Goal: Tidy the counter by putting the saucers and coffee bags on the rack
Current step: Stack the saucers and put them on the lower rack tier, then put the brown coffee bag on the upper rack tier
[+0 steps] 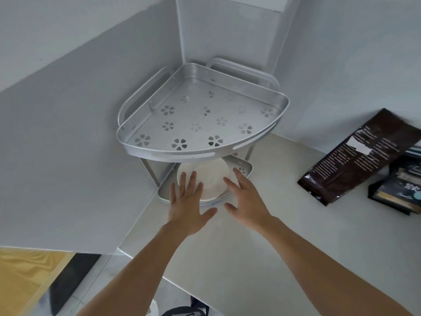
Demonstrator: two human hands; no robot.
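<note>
While hands (189, 208) hover, saucers (205, 179) seemingly rest inside rack (200, 153).

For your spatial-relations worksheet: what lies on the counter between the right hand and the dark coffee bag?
Nothing: in the head view, bare counter separates the right hand from the dark coffee bag.

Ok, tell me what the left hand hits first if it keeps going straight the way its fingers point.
Probably the white saucer on the rack's lower shelf: the left hand already reaches over its near edge, though contact is unclear.
</note>
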